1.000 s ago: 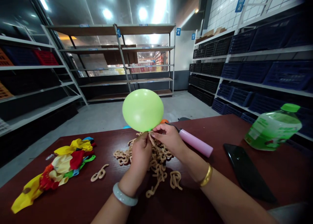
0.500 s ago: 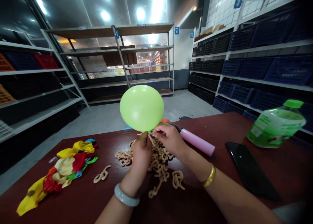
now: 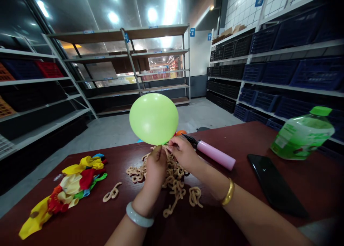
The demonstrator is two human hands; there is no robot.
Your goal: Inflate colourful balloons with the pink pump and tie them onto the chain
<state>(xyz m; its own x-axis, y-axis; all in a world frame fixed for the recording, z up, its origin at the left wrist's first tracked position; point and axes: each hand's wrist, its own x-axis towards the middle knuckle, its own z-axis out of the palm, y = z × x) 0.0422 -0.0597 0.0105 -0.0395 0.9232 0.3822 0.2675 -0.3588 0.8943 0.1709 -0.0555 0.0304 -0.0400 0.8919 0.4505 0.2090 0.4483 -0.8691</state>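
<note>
An inflated green balloon (image 3: pixel 154 119) stands above my hands, its neck end pointing down. My left hand (image 3: pixel 156 164), with a pale bangle on the wrist, pinches the balloon's neck between thumb and finger. My right hand (image 3: pixel 183 152), with a gold bracelet, is closed close beside the neck; its fingertips are at the balloon's base, and what they grip is too small to make out. Beneath both hands lies a pile of beige curled strings (image 3: pixel 176 183). A pink pump (image 3: pixel 216 154) with a black nozzle lies just right of my right hand.
Flat coloured balloons (image 3: pixel 72 183) lie at the left of the dark red table (image 3: pixel 107 226). One loose beige string (image 3: pixel 112 192) is near them. At right are a black phone (image 3: pixel 275 185) and a green-capped bottle (image 3: pixel 302 133). Shelves (image 3: pixel 158 54) stand behind.
The view has shifted slightly. My right hand has moved a little down and left, showing more of the pump's black nozzle. The balloon is slightly further left, still in my left hand.
</note>
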